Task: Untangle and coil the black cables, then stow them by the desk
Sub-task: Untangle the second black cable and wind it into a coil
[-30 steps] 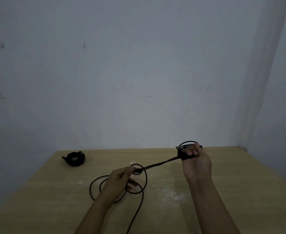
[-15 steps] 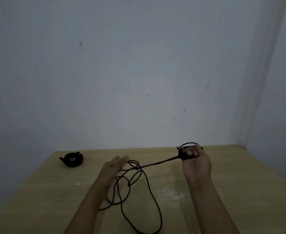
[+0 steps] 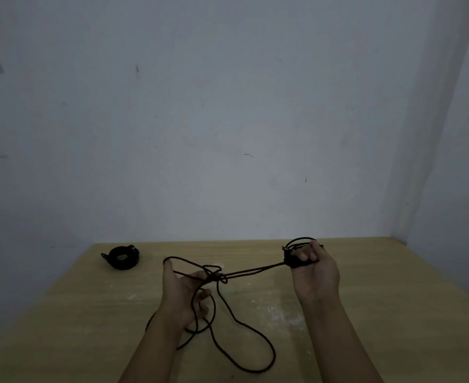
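A long black cable (image 3: 255,337) runs between both hands above the wooden desk (image 3: 393,299). My right hand (image 3: 314,275) grips a small bundle of wound loops (image 3: 296,258) at one end of it. From there a taut doubled strand leads left to a tangle (image 3: 216,275) at the fingertips of my left hand (image 3: 182,297). That hand is spread with thumb up, and a loop of the cable lies draped over thumb and fingers. The slack hangs down and lies in a big loop on the desk near me. A second black cable (image 3: 122,257) lies coiled at the back left.
The desk stands in a corner, with a pale wall behind it and another on its right. Whitish smudges (image 3: 280,313) mark the wood between my arms. The desk's left edge runs diagonally toward me.
My left hand has opened and spread inside a loop, lifting it over the thumb. The slack swung right and toward me into a wider loop. My right hand has held still.
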